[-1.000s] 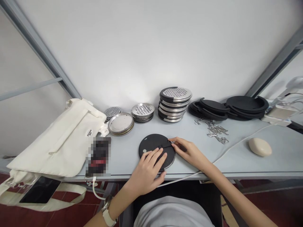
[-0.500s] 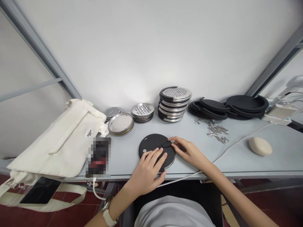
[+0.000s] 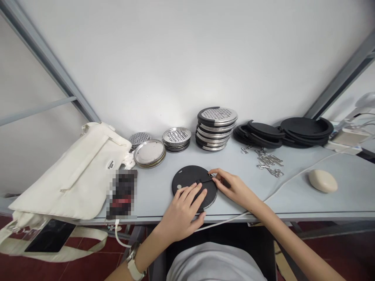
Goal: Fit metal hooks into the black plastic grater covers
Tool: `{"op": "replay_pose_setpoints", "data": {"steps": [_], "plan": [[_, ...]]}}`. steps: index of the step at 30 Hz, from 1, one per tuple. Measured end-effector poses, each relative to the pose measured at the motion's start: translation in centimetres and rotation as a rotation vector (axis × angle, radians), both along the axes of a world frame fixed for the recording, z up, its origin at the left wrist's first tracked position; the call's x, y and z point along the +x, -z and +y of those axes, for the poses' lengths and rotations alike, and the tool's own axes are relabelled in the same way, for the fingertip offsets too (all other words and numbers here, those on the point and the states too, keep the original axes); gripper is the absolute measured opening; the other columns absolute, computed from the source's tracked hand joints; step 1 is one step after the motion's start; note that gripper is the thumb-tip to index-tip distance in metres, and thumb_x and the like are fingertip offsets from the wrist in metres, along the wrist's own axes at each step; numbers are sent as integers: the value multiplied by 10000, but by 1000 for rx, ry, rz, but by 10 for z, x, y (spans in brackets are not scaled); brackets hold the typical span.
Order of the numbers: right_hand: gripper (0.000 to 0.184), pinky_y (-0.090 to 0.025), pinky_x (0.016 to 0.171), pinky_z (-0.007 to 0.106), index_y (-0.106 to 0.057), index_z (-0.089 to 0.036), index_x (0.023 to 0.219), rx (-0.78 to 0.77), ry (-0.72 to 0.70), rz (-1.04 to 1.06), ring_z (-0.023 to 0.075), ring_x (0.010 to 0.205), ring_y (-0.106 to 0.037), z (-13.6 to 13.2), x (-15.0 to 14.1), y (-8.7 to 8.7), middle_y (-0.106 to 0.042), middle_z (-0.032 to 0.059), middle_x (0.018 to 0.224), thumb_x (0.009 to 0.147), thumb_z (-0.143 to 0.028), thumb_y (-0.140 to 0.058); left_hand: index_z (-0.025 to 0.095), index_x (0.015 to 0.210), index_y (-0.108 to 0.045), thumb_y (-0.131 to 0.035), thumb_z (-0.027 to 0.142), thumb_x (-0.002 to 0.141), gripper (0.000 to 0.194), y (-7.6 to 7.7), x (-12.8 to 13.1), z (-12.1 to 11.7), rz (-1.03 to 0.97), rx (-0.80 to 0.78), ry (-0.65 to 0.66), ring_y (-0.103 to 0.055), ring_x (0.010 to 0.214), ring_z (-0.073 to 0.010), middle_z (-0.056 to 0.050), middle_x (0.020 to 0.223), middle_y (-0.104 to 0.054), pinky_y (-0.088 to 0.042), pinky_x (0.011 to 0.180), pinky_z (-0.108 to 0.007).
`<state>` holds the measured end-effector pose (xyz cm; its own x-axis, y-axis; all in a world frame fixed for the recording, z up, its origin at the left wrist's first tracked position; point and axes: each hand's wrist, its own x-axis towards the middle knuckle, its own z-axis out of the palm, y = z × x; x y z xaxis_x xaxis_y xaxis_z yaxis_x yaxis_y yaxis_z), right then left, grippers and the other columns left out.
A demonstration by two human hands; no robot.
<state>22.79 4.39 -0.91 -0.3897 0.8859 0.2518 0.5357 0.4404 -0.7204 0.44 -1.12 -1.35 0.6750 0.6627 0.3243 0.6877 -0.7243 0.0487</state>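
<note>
A round black case [image 3: 187,175] lies flat on the desk in front of me, with a pale dot and a small slot on its upper face. My left hand [image 3: 187,207] rests over its lower part, fingers stretched flat and slightly spread, pressing it down. At the case's right edge my right hand [image 3: 227,185] pinches a small metal clip [image 3: 210,175] between thumb and index finger. The fingers partly hide the clip, so I cannot tell whether it is fastened to the case. Several similar loose metal clips [image 3: 269,160] lie scattered further back on the right.
Behind the case stand stacked round graters [image 3: 218,130], grater discs [image 3: 176,138] and plain metal discs [image 3: 150,153]. Black round covers [image 3: 306,130] sit at back right. A cream bag [image 3: 70,171] and phone [image 3: 121,195] occupy the left; a white cable [image 3: 281,189] and computer mouse [image 3: 322,180] the right.
The clip at the right fingertips has shifted very slightly. Both hands and the case stay in practically the same place.
</note>
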Motion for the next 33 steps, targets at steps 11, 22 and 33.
{"op": "replay_pose_setpoints", "data": {"steps": [11, 22, 33], "plan": [[278, -458, 644, 248, -528, -214, 1150, -2, -3, -7, 142, 644, -570, 0, 1, 0, -608, 7, 749, 939, -321, -383, 153, 1412, -344, -434, 303, 910, 532, 0, 0, 0, -1, 0, 3, -317, 1333, -256, -110, 1454, -349, -318, 1048, -427], [278, -467, 645, 259, -539, -216, 1140, -3, 0, -2, 149, 647, -577, 0, 0, -1, -622, 14, 755, 934, -326, -387, 153, 1414, -343, -426, 302, 913, 530, 0, 0, 0, -12, 4, 7, -329, 1326, -269, -122, 1444, -362, -333, 1030, -437], [285, -456, 655, 254, -534, -214, 1152, 7, -5, 5, 150, 650, -578, 1, 1, 2, -622, 13, 758, 936, -331, -389, 151, 1418, -332, -430, 299, 911, 537, 0, 0, 0, 2, -13, 1, -304, 1340, -252, -104, 1463, -333, -304, 1057, -428]]}}
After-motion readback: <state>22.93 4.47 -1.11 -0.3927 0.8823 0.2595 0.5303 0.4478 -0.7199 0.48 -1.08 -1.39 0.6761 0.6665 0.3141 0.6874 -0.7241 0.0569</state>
